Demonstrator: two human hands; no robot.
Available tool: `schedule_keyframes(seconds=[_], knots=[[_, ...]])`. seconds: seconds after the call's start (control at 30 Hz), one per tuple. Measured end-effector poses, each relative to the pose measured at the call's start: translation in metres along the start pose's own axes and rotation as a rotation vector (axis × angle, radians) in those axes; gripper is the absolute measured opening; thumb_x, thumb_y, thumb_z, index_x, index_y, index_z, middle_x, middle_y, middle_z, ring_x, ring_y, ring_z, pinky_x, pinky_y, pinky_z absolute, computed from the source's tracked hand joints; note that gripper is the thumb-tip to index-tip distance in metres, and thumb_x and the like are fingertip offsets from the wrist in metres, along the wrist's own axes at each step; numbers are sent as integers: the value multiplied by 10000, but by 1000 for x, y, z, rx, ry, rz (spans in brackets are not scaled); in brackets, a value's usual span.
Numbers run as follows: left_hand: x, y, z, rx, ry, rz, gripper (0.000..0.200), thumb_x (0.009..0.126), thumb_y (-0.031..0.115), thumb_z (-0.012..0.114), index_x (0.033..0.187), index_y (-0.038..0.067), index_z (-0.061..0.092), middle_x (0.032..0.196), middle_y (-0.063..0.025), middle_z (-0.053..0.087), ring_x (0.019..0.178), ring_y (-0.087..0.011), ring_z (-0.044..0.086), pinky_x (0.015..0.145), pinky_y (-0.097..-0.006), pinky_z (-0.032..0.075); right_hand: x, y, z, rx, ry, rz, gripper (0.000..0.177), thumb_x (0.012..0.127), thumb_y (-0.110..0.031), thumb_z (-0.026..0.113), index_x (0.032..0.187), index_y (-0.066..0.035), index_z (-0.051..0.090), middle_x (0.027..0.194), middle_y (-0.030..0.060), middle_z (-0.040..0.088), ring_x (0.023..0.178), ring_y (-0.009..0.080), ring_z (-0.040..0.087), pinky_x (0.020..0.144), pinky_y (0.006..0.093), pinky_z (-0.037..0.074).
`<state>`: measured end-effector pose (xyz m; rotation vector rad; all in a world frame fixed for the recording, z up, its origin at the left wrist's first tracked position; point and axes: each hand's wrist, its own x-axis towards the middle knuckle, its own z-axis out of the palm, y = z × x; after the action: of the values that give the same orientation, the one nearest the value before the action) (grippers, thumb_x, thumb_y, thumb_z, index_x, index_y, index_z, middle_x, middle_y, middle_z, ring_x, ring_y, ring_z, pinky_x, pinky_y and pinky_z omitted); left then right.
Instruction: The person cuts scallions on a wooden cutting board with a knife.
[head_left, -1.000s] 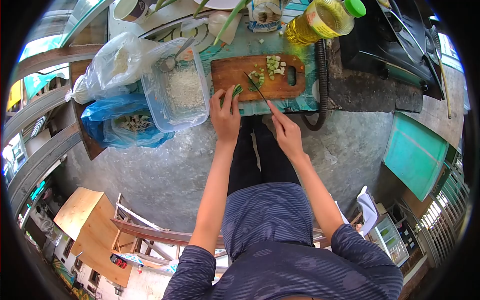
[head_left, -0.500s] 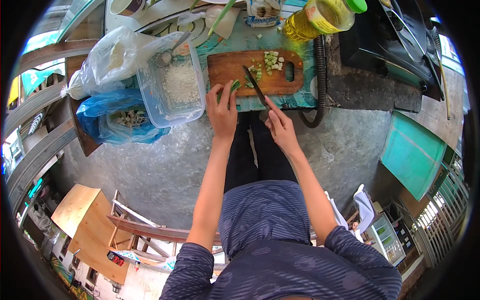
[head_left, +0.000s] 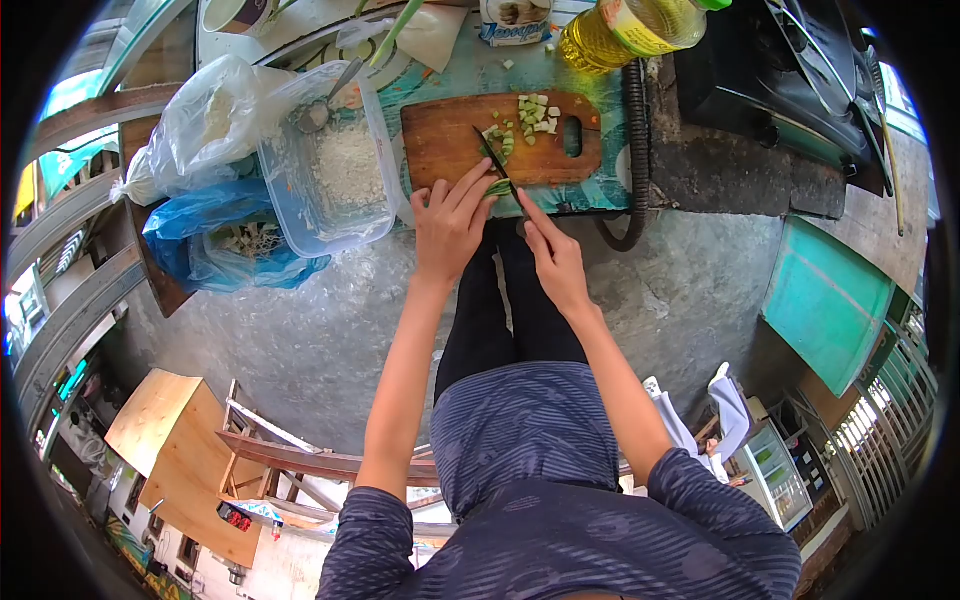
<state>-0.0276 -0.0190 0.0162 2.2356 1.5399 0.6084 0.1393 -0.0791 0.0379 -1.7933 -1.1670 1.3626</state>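
A wooden cutting board point(head_left: 440, 135) with an oval handle hole lies on the table's near edge. My right hand point(head_left: 556, 265) is closed round the handle of a dark-bladed knife point(head_left: 493, 153), its tip pointing away and to the left. At the board's front edge, my left hand point(head_left: 448, 228) has its fingers bent together over a small bunch of green stalks point(head_left: 500, 187), partly hidden beneath them. The blade lies across the stalks, close to the left fingertips. Chopped pale green and white pieces point(head_left: 538, 113) are gathered on the board's right half, with smaller green bits near the blade.
Left of the board stands a clear plastic tub point(head_left: 350, 165) of white powder with a spoon in it. Beside it are a knotted clear bag point(head_left: 195, 125) and a blue bag point(head_left: 180, 235). An oil bottle point(head_left: 625, 35) and a black stove point(head_left: 770, 90) stand right; a ribbed hose point(head_left: 637, 150) runs alongside.
My left hand has shifted down and right along the board's front edge with the green stalks. The knife now lies across them. The whole view has moved slightly.
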Motion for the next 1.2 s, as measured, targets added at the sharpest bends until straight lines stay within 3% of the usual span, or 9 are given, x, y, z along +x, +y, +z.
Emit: schedule_keyframes(seconds=[0.2, 0.27, 0.4, 0.5, 0.6, 0.7, 0.93, 1.0, 1.2], knots=[[1, 3, -1, -46, -12, -40, 277, 901, 171, 699, 1176, 142, 698, 1353, 91, 627, 863, -170, 555, 894, -330, 353, -5, 5, -6, -125, 114, -156, 401, 1016, -115, 527, 1411, -172, 560, 1224, 168, 674, 1112, 332, 661, 878, 357, 518], [-1, 1, -1, -87, -14, -64, 271, 906, 178, 696, 1174, 139, 698, 1378, 82, 611, 870, -170, 563, 897, -328, 351, -3, 9, -2, -38, 50, -68, 400, 1025, -128, 518, 1423, -162, 548, 1087, 155, 704, 944, 265, 690, 830, 333, 516], [2, 2, -3, -142, -11, -114, 258, 918, 201, 687, 1167, 138, 700, 1438, 64, 568, 894, -165, 586, 901, -328, 350, 0, -2, -2, 192, -65, 129, 404, 1047, -158, 494, 1450, -146, 521, 821, 75, 616, 689, 117, 516, 743, 276, 479], [5, 2, -6, -180, -15, -139, 246, 923, 217, 680, 1155, 138, 702, 1462, 60, 546, 913, -164, 596, 901, -327, 349, -2, -1, 0, 287, -50, 121, 409, 1056, -172, 479, 1464, -153, 508, 776, 26, 497, 689, 94, 369, 714, 233, 429], [6, 1, -10, -211, -51, -119, 233, 929, 229, 667, 1141, 140, 699, 1456, 65, 546, 931, -173, 598, 896, -351, 348, -3, -2, 1, 269, -36, 106, 408, 1057, -179, 482, 1463, -161, 513, 767, 8, 491, 682, 89, 370, 710, 238, 427], [8, 0, -11, -188, -84, -68, 225, 929, 238, 663, 1131, 144, 694, 1425, 70, 565, 940, -180, 595, 882, -366, 349, -2, -4, 0, 318, -58, 144, 410, 1056, -184, 485, 1463, -156, 512, 765, 6, 473, 689, 90, 341, 728, 235, 431], [13, 1, -15, -126, -151, -67, 210, 930, 241, 652, 1111, 137, 678, 1401, 70, 574, 960, -188, 582, 865, -385, 358, -1, -6, -4, -147, 47, -23, 402, 1024, -165, 528, 1418, -239, 559, 972, 138, 717, 824, 273, 690, 740, 338, 518], [15, 3, -17, -120, -166, -86, 219, 939, 241, 645, 1124, 129, 683, 1409, 62, 577, 964, -191, 584, 890, -377, 348, -4, -9, -2, -208, 111, -103, 407, 1010, -155, 541, 1401, -265, 573, 1062, 159, 714, 918, 330, 697, 726, 382, 528], [13, 7, -16, -113, -169, -119, 232, 946, 246, 637, 1138, 124, 682, 1415, 63, 576, 980, -198, 585, 917, -384, 342, 8, -10, 3, -299, 142, -147, 431, 993, -129, 559, 1399, -272, 575, 985, 144, 714, 828, 329, 695, 694, 385, 528]])
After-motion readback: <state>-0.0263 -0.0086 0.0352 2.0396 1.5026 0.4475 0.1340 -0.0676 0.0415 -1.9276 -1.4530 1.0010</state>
